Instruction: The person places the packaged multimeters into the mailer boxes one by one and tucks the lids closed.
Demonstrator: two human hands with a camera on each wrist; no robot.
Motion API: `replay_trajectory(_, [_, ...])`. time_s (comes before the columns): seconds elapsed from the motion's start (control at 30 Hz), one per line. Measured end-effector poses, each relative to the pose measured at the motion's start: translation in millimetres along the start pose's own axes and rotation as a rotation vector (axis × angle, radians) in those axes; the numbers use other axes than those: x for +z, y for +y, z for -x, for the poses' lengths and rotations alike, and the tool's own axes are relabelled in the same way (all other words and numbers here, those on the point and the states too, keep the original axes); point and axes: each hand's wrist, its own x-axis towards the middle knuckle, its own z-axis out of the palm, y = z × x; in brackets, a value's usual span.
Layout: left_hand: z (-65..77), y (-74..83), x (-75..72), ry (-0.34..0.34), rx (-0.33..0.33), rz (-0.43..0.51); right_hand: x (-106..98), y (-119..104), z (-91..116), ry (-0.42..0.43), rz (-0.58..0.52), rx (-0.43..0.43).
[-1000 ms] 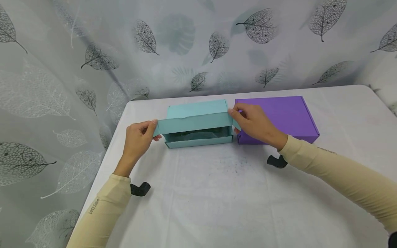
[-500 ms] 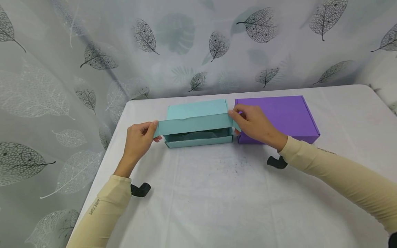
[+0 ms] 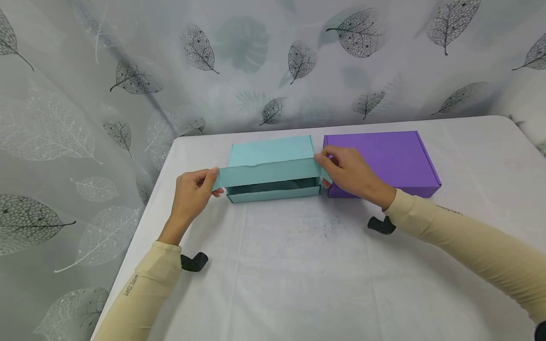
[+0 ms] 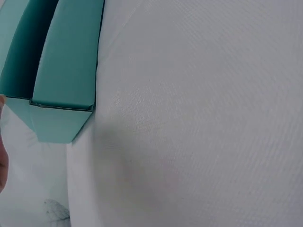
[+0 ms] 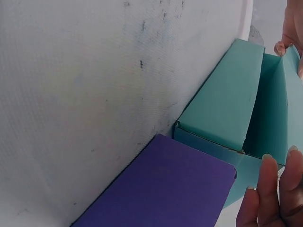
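A teal cardboard box (image 3: 273, 194) lies on the white table with its lid (image 3: 273, 148) partly raised and a front flap (image 3: 268, 173) angled down over a dark gap. My left hand (image 3: 192, 192) pinches the side tab at the flap's left end between thumb and fingers. At the right end, my right hand (image 3: 350, 171) pinches the other side tab. In the right wrist view, the right fingers (image 5: 268, 189) show close beside the box's end. Only an edge of the left hand (image 4: 2, 156) shows in the left wrist view. The box's inside is mostly in shadow.
A closed purple box (image 3: 386, 158) stands just right of the teal one, partly behind the right hand. White cloth covers the table (image 3: 290, 274), with dark specks near its middle. A leaf-print curtain (image 3: 239, 61) hangs behind and to the left.
The flap and lid have come down slightly, and the gap at the box's front is narrower. Both hands keep hold of the tabs and have sunk a little with them.
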Motion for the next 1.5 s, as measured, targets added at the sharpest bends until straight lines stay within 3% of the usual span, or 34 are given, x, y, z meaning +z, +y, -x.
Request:
replay_trajectory(1.17, [7.0, -10.1, 9.0, -0.039, -0.029, 0.025, 8.2, 7.4, 3.5, -0.051, 0.029, 0.064])
replay_trajectory(1.5, [7.0, -15.6, 11.9, -0.058, -0.041, 0.026, 9.5, 11.6, 2.7, -0.052, 0.048, 0.041])
